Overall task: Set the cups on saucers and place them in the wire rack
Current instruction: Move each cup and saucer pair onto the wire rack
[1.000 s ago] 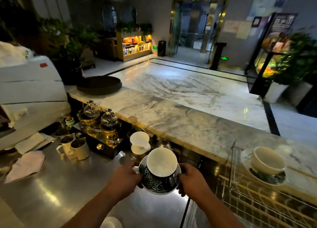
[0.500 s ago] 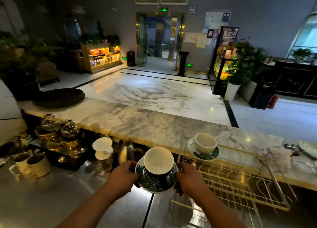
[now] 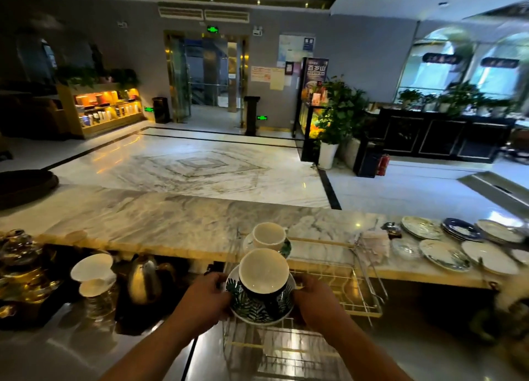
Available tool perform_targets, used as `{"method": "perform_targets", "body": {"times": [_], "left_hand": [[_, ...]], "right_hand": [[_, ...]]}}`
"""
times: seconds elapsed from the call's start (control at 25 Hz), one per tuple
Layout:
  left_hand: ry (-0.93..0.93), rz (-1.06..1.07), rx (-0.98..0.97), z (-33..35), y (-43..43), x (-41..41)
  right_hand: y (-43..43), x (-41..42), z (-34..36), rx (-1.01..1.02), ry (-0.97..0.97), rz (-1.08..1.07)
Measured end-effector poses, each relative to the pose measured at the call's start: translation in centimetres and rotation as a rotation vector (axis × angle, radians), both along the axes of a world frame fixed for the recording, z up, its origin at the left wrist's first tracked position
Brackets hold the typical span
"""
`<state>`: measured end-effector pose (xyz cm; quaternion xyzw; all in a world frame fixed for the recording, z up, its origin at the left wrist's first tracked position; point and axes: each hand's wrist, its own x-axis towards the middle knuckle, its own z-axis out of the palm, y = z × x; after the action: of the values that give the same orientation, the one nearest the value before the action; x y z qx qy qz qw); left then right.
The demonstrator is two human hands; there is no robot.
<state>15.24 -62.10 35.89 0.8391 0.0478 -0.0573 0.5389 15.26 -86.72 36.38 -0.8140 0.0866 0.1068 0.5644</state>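
A dark leaf-patterned cup (image 3: 262,287) with a white inside stands on a matching saucer (image 3: 259,314). My left hand (image 3: 204,297) grips the saucer's left rim and my right hand (image 3: 315,299) grips its right rim. I hold the set over the near left part of the gold wire rack (image 3: 352,294). A second cup (image 3: 269,235) on its saucer (image 3: 286,247) sits at the rack's far left corner.
Several loose saucers and plates (image 3: 443,253) lie on the marble counter (image 3: 160,217) at the right. A steel kettle (image 3: 143,280), white drippers (image 3: 91,267) and glass pots (image 3: 20,254) stand at the left on the steel worktop (image 3: 57,352).
Both hands have carried the cup and saucer to the right, from over the steel worktop to over the rack. The view has swung right, bringing the plates on the counter into sight.
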Motion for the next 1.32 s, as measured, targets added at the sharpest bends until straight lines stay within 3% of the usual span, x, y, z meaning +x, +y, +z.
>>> {"method": "perform_targets", "body": {"times": [0.52,0.76,1.32], "left_hand": [[0.064,-0.111,0.008,-1.6,-9.7,3.4],[0.065,-0.189,0.110,-2.4,-11.7,5.7],[0.099,-0.188,0.130,-4.2,-14.0,10.3]], "right_hand": [[-9.7,-0.6,0.1,-0.101,-0.037,-0.068],[-11.7,1.1,-0.8,-0.158,-0.039,-0.077],[-13.7,6.3,-4.0,-0.170,0.003,-0.121]]}}
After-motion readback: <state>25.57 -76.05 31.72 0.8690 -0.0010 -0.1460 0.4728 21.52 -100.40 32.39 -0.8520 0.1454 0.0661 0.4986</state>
